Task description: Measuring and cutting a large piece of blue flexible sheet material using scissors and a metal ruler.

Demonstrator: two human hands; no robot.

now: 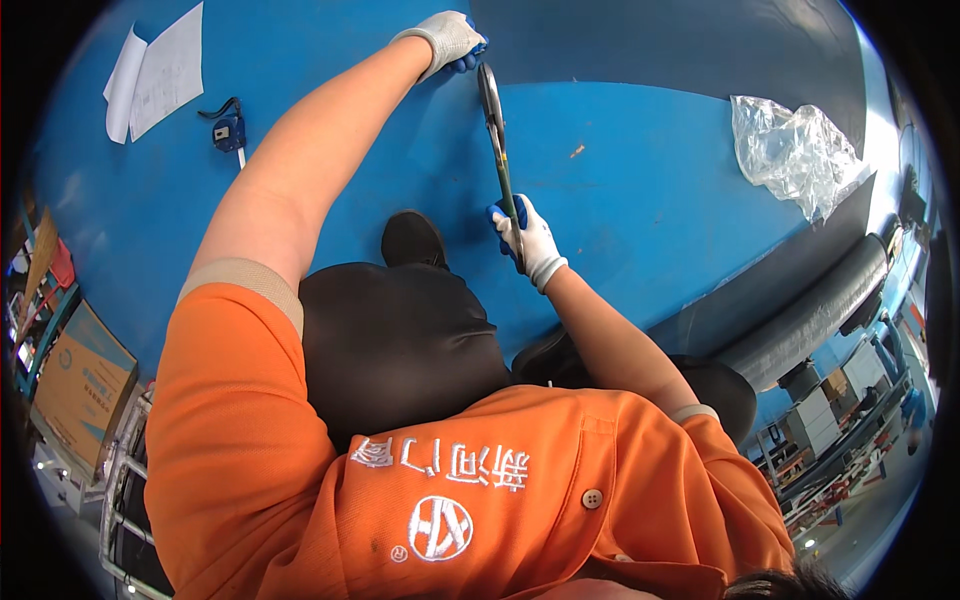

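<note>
My right hand [527, 236], in a white glove with blue-coated fingers, is closed around the green handles of long metal shears [499, 140]. The shears point away from me, their blade tips close to my left hand. At the far end of my outstretched arm, my left hand [452, 42] wears a similar glove. Its fingers are curled together at the left edge of a dark grey sheet [660, 45], seemingly pinching it; the fingertips are partly hidden. The sheet lies flat on a blue surface [620, 170], its near edge running rightward from the blades.
Crumpled clear plastic film [795, 150] lies at the right, near a long dark roll [815, 310]. A blue tape measure [229, 132] and white papers [165, 80] sit at the far left. A cardboard box [82, 380] stands at the left edge. My bent knee [400, 340] is below my arms.
</note>
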